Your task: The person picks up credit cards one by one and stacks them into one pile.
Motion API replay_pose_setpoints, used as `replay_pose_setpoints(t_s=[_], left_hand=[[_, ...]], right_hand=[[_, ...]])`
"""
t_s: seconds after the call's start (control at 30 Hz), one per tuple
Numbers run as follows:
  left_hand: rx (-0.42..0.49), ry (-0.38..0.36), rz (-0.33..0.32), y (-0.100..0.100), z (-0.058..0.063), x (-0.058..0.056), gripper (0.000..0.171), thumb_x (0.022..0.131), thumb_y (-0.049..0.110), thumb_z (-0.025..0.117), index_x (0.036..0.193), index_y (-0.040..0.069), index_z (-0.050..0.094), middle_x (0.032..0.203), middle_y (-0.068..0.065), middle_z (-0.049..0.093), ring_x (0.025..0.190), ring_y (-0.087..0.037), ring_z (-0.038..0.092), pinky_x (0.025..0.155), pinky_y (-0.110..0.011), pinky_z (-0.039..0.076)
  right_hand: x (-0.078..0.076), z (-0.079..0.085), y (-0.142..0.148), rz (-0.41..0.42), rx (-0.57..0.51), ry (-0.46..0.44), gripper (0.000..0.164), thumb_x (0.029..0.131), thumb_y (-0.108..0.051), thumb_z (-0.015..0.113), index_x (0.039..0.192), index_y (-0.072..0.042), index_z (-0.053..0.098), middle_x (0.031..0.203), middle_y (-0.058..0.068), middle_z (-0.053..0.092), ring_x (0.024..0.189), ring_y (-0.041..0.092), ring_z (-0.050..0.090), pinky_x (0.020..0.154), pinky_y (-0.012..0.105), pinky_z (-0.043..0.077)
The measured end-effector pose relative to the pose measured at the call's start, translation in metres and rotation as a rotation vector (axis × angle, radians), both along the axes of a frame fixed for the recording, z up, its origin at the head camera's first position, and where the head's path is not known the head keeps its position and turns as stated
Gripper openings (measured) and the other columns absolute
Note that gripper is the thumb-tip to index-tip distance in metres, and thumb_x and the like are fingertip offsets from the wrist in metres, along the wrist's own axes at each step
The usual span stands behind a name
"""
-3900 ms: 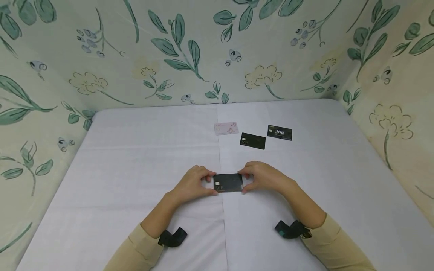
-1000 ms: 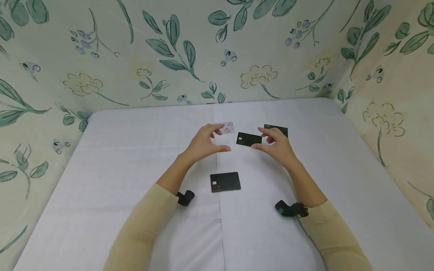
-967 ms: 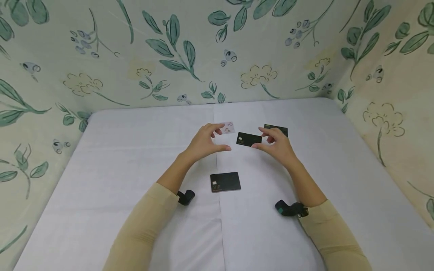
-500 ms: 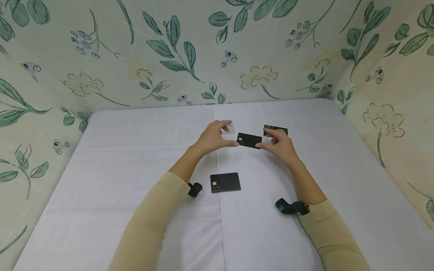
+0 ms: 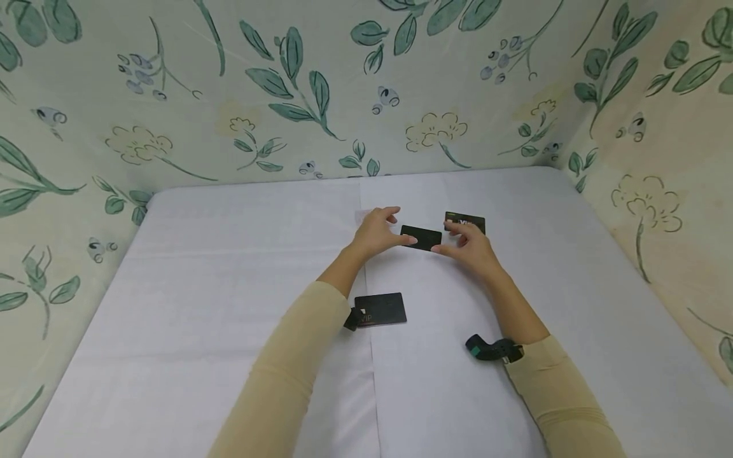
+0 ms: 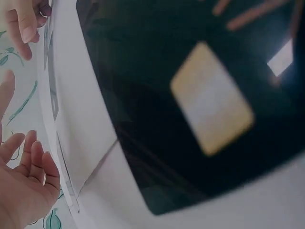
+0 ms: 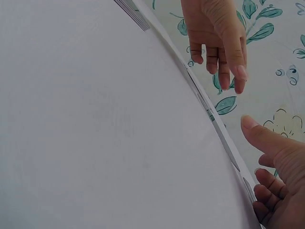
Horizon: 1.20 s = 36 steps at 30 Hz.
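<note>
Toward the back of the white table, a black card (image 5: 426, 238) lies between the two hands in the head view. My left hand (image 5: 375, 234) is at its left end, thumb overlapping the card's surface and fingers reaching out above. On the other side is my right hand (image 5: 474, 251), thumb tip at the card's lower right corner. Its index finger overlaps another black card (image 5: 478, 222) farther back. Both wrist views show loosely bent fingers with a gap between the hands. A pale pink card (image 5: 361, 216) is mostly hidden behind the left hand.
Nearer the person, a black VIP card (image 5: 386, 308) lies on the white cloth (image 5: 240, 267); the left wrist camera (image 5: 352, 319) overlaps its left edge. That card fills much of the left wrist view. Leaf-patterned fabric (image 5: 321, 146) rises behind the table.
Both hands left the nearer VIP card they gripped earlier and moved farther back. Lately the left hand has shifted right, its thumb now over the middle black card. The right hand barely moved.
</note>
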<state>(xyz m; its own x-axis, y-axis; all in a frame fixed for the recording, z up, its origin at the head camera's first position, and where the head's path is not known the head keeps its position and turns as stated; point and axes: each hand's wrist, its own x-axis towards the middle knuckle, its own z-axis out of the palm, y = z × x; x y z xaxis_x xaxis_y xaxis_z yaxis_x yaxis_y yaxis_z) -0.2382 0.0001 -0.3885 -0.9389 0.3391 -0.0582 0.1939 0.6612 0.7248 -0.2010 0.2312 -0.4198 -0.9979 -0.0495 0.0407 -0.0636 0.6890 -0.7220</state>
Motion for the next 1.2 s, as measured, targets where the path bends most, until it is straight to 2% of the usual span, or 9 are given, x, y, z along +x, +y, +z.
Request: replay_pose_setpoints(t_s=[0.27,0.5,0.6,0.87,1.2], left_hand=[[-0.086,-0.055,0.058,0.014,-0.014,-0.004,0.085,0.073,0.049,0.078,0.143,0.017,0.041,0.124,-0.006,0.055,0.111,-0.021,0.052,0.092,-0.037,0.044],[-0.298,-0.038,0.037,0.020,-0.016,-0.006,0.080,0.076,0.051,0.074,0.143,0.022,0.042,0.127,-0.009,0.050,0.111,-0.023,0.049,0.091,-0.037,0.044],[-0.351,-0.050,0.022,0.021,-0.016,-0.004,0.076,0.080,0.049,0.071,0.145,0.023,0.040,0.129,-0.012,0.045,0.110,-0.023,0.045,0.092,-0.038,0.041],[-0.391,-0.045,0.003,0.022,-0.013,-0.001,0.065,0.086,0.048,0.063,0.144,0.026,0.040,0.126,-0.012,0.043,0.103,-0.022,0.044,0.085,-0.033,0.040],[-0.334,-0.054,0.037,0.022,-0.015,-0.001,0.063,0.084,0.044,0.068,0.140,0.028,0.046,0.119,-0.011,0.045,0.098,-0.020,0.044,0.081,-0.032,0.040]], right_hand=[[-0.003,-0.005,0.000,0.006,0.033,-0.021,0.074,0.077,-0.041,0.077,0.137,-0.008,0.049,0.114,0.015,0.049,0.096,0.027,0.042,0.072,0.035,0.036],[-0.005,-0.008,-0.001,0.055,0.074,-0.009,0.070,0.078,-0.034,0.077,0.135,-0.002,0.050,0.112,0.018,0.046,0.091,0.026,0.039,0.071,0.034,0.033],[-0.005,-0.009,-0.001,0.073,0.103,0.002,0.069,0.079,-0.033,0.076,0.134,0.000,0.050,0.114,0.020,0.046,0.092,0.027,0.040,0.072,0.034,0.034],[-0.006,-0.011,0.002,0.077,0.118,0.020,0.062,0.081,-0.028,0.075,0.132,0.000,0.053,0.115,0.022,0.047,0.091,0.028,0.041,0.073,0.035,0.035],[-0.007,-0.012,0.002,0.069,0.109,0.040,0.059,0.081,-0.025,0.075,0.130,0.000,0.054,0.115,0.022,0.049,0.090,0.028,0.042,0.072,0.035,0.034]])
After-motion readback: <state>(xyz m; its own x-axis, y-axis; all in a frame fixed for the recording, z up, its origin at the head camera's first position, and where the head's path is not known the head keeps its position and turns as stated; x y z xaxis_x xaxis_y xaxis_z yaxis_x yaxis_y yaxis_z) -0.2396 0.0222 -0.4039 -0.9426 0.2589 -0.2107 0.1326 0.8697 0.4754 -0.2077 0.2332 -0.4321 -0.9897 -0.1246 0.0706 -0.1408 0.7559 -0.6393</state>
